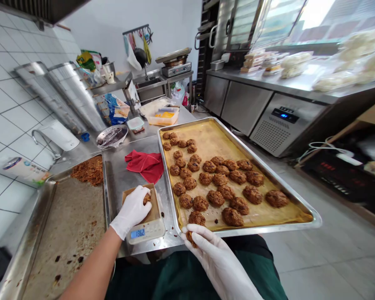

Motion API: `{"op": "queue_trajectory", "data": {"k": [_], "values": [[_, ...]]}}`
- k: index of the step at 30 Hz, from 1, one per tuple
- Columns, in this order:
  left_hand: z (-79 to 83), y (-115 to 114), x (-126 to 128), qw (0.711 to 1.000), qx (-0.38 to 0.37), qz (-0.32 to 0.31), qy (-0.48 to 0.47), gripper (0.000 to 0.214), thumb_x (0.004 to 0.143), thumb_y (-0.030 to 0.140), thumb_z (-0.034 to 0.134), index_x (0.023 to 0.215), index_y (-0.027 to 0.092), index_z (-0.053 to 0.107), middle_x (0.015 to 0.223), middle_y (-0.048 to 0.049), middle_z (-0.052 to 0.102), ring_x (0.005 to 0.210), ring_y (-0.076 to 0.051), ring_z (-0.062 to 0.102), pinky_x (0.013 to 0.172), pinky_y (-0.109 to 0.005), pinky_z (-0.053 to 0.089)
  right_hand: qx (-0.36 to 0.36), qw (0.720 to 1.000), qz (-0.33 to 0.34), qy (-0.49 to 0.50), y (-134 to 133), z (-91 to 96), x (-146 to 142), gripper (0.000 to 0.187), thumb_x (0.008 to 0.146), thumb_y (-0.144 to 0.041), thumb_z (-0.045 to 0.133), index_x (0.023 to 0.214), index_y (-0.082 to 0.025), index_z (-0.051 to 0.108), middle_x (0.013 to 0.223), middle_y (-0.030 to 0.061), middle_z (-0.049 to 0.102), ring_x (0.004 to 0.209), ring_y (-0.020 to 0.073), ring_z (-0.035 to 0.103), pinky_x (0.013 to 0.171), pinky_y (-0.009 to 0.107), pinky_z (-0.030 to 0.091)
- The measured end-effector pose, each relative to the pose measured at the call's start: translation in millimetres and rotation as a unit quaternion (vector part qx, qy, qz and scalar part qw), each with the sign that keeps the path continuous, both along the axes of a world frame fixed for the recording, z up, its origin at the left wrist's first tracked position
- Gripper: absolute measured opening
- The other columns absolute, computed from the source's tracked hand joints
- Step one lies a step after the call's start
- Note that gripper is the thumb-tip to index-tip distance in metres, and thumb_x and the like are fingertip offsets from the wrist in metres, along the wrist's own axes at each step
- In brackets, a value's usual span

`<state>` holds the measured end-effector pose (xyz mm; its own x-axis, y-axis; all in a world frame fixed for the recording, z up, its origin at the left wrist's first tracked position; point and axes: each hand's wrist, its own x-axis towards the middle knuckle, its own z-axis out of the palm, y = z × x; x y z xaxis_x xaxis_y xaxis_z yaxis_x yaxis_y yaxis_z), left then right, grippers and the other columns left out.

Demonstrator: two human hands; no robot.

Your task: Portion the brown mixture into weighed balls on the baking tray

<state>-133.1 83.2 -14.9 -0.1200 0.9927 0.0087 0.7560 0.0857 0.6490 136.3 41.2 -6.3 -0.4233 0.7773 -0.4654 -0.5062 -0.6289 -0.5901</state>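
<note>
My left hand (133, 208), in a white glove, is closed on a brown ball of filling (146, 198) over the cardboard tray (153, 212) on a digital scale (146, 231). The scale's blue display appears to read 1362. In its own white glove, my right hand (208, 246) pinches a brown lump of filling (191, 238) at the near edge of the large baking tray (243, 231). Rows of dark brown balls (219, 179) rest on that tray's tan liner. Its far right part is bare liner.
On the left, a second metal tray (71, 216) holds a mound of loose brown mixture (89, 170) at its far end. A red cloth (145, 163) lies between the trays. Behind stand a wrapped bowl (112, 136) and a plastic tub (163, 116) with something orange inside.
</note>
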Motion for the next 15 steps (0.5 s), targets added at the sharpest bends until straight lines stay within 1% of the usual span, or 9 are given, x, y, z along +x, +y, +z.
{"op": "queue_trajectory", "data": {"k": [2, 3, 5, 7, 9, 11, 12, 13, 15], "values": [[3.6, 1.8, -7.9, 0.997, -0.024, 0.004, -0.071, 0.017, 0.076, 0.018, 0.064, 0.093, 0.021, 0.066, 0.098, -0.0067, 0.066, 0.096, -0.024, 0.063, 0.097, -0.042, 0.045, -0.005, 1.0, -0.002, 0.002, -0.5, -1.8, -1.3, 0.018, 0.084, -0.023, 0.075, 0.101, -0.017, 0.074, 0.106, 0.0077, 0.076, 0.107, 0.0207, 0.066, 0.103, 0.034, 0.049], [5.3, 2.6, -12.0, 0.993, -0.039, 0.007, -0.112, 0.019, 0.077, 0.022, 0.065, 0.096, 0.02, 0.067, 0.096, -0.0067, 0.067, 0.09, -0.024, 0.065, 0.091, -0.041, 0.049, -0.009, 1.0, -0.003, 0.002, -0.6, -1.9, -2.1, 0.019, 0.083, -0.023, 0.075, 0.101, -0.018, 0.074, 0.105, 0.0078, 0.076, 0.106, 0.0211, 0.066, 0.103, 0.035, 0.049], [7.9, 3.6, -18.8, 0.977, -0.065, 0.016, -0.202, 0.026, 0.082, 0.032, 0.063, 0.105, 0.019, 0.065, 0.095, -0.0083, 0.071, 0.079, -0.022, 0.068, 0.075, -0.037, 0.054, -0.017, 1.0, -0.002, 0.001, 0.0, -0.7, -3.4, 0.02, 0.081, -0.024, 0.077, 0.099, -0.017, 0.074, 0.104, 0.0083, 0.076, 0.106, 0.0221, 0.067, 0.105, 0.037, 0.048], [9.9, 2.5, -22.6, 0.955, -0.069, 0.034, -0.286, 0.034, 0.086, 0.039, 0.059, 0.112, 0.018, 0.06, 0.103, -0.0118, 0.072, 0.074, -0.019, 0.07, 0.063, -0.032, 0.054, -0.024, 1.0, -0.005, -0.003, 1.9, 1.6, -3.7, 0.019, 0.079, -0.024, 0.079, 0.096, -0.017, 0.075, 0.104, 0.0087, 0.076, 0.106, 0.0226, 0.067, 0.106, 0.037, 0.047], [12.6, -2.1, -22.1, 0.934, -0.048, 0.06, -0.349, 0.036, 0.09, 0.045, 0.053, 0.114, 0.018, 0.056, 0.11, -0.0137, 0.071, 0.07, -0.015, 0.068, 0.055, -0.024, 0.05, -0.026, 1.0, -0.006, -0.003, 4.6, 3.8, -2.9, 0.018, 0.078, -0.025, 0.079, 0.093, -0.017, 0.075, 0.101, 0.0087, 0.076, 0.105, 0.0221, 0.067, 0.107, 0.036, 0.046], [17.5, -10.9, -16.1, 0.916, -0.021, 0.081, -0.393, 0.038, 0.094, 0.052, 0.045, 0.109, 0.018, 0.054, 0.106, -0.0117, 0.071, 0.058, -0.008, 0.06, 0.045, -0.017, 0.04, -0.028, 1.0, -0.005, 0.001, 6.6, 5.2, -1.3, 0.017, 0.079, -0.026, 0.078, 0.092, -0.016, 0.075, 0.098, 0.0083, 0.076, 0.102, 0.0213, 0.067, 0.106, 0.035, 0.046], [20.7, -16.8, -11.1, 0.904, -0.006, 0.092, -0.417, 0.038, 0.094, 0.053, 0.044, 0.105, 0.018, 0.054, 0.1, -0.0094, 0.072, 0.051, -0.004, 0.053, 0.041, -0.015, 0.033, -0.027, 1.0, -0.006, 0.003, 7.0, 5.3, -0.4, 0.016, 0.079, -0.026, 0.078, 0.092, -0.016, 0.075, 0.098, 0.0081, 0.076, 0.101, 0.0211, 0.067, 0.105, 0.035, 0.046], [24.0, -23.3, -4.7, 0.892, 0.008, 0.103, -0.441, 0.036, 0.094, 0.052, 0.048, 0.101, 0.018, 0.055, 0.094, -0.0067, 0.072, 0.045, -0.002, 0.046, 0.038, -0.013, 0.028, -0.026, 1.0, -0.006, 0.005, 6.8, 5.1, 0.6, 0.016, 0.079, -0.026, 0.078, 0.092, -0.016, 0.074, 0.098, 0.008, 0.076, 0.1, 0.0211, 0.067, 0.104, 0.035, 0.047], [29.7, -36.6, 10.4, 0.869, 0.03, 0.124, -0.478, 0.028, 0.088, 0.043, 0.063, 0.094, 0.017, 0.056, 0.083, -0.0025, 0.071, 0.037, 0.001, 0.037, 0.035, -0.012, 0.022, -0.014, 1.0, -0.001, 0.012, 5.3, 3.7, 2.5, 0.015, 0.08, -0.025, 0.076, 0.092, -0.017, 0.074, 0.099, 0.0077, 0.074, 0.1, 0.0212, 0.067, 0.102, 0.036, 0.048]]}}
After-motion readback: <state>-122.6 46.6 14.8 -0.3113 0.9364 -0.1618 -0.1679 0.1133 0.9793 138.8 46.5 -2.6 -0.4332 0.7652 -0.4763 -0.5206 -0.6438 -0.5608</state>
